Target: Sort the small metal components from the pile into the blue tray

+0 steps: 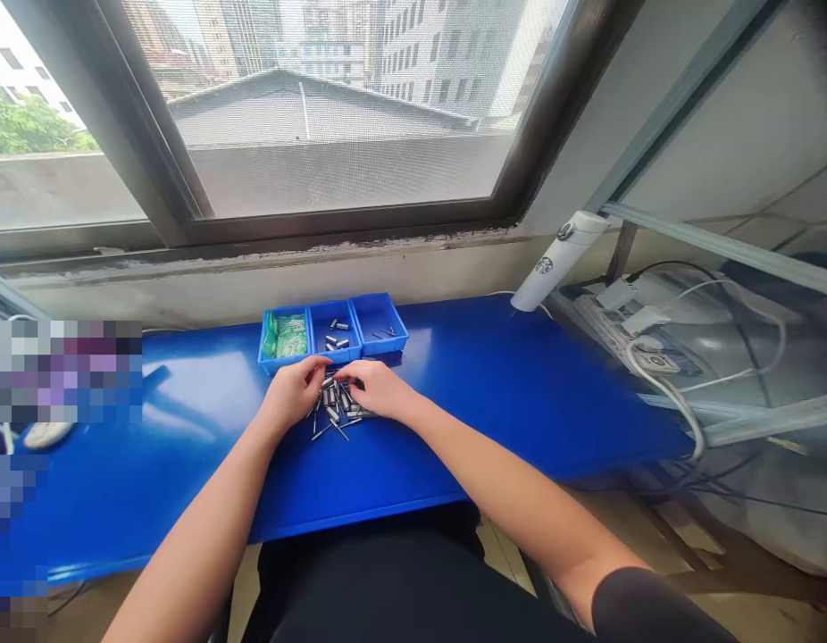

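Note:
A pile of small metal cylinders and thin metal pins [333, 414] lies on the blue table, under and between my hands. My left hand [296, 391] is over the left edge of the pile, thumb and fingers closed together at the tips. From the other side my right hand [379, 389] reaches in with its fingers curled to a pinch. Whatever either hand holds is too small to make out. Just beyond stand three joined blue bins: the left bin [262, 343] contains a green bag, the middle bin [334, 355] several short cylinders, the right bin [385, 345] a few thin pins.
The blue table [507, 393] runs below a window. A white tumbler [557, 263] stands at its back right, near metal frame bars, cables and white plugs [645, 319]. At the left is a blurred-out area beside a pale object [48, 435].

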A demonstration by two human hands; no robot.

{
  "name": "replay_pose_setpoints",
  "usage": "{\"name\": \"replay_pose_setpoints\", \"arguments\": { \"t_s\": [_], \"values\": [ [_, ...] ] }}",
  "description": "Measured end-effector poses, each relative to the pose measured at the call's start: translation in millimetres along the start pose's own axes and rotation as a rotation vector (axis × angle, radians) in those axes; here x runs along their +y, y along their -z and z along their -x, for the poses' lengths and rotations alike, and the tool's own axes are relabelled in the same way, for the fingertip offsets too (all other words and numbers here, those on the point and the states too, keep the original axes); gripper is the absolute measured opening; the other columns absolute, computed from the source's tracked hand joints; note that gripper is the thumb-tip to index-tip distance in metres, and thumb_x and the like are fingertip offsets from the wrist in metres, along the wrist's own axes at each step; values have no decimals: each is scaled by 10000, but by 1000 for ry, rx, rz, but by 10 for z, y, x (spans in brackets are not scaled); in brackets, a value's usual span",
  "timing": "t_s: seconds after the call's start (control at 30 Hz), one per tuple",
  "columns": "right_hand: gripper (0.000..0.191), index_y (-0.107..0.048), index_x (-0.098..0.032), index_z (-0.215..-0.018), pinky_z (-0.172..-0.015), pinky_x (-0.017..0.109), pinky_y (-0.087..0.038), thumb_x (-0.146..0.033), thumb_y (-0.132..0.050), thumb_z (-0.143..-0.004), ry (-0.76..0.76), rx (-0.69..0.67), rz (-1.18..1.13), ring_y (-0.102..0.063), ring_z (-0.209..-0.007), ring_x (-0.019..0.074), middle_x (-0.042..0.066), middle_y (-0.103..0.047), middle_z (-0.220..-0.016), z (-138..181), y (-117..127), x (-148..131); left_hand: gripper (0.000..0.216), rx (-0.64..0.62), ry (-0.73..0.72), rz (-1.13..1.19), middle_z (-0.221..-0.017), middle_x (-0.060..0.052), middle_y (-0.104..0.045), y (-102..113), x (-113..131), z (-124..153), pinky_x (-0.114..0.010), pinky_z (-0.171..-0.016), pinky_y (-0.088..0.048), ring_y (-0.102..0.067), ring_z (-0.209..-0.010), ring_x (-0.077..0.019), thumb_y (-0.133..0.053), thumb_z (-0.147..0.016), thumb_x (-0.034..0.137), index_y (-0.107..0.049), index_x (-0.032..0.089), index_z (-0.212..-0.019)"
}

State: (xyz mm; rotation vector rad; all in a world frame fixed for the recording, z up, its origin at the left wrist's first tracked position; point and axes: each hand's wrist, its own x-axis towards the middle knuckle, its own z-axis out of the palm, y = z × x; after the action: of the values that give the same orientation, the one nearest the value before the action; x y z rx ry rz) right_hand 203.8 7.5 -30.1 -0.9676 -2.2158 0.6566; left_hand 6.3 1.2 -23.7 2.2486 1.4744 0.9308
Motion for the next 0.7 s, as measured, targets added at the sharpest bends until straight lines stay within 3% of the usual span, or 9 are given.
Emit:
{"name": "replay_pose_setpoints", "arguments": {
  "t_s": [0.5,0.7],
  "values": [
    [383,-727,-165,-1029,-843,320,-537,33,-543,-757,-8,6,-29,-671,-880,175,79,-731,-1008,-1,4,2,274,-17,2,-7,-704,-11,-700,0,3,0,-226,-588,-451,-607,-599,-135,-476,-918,268,-708,177,-1032],
    [422,-724,-185,-1036,-792,286,-539,5,-525,-716,-9,158,-89,-667,-843,160,56,-727,-976,-12,-12,-14,274,-40,-13,22,-663,-1,-670,-5,-7,1,-220,-560,-436,-569,-559,-121,-502,-907,292,-715,170,-1028]
  ]
}}
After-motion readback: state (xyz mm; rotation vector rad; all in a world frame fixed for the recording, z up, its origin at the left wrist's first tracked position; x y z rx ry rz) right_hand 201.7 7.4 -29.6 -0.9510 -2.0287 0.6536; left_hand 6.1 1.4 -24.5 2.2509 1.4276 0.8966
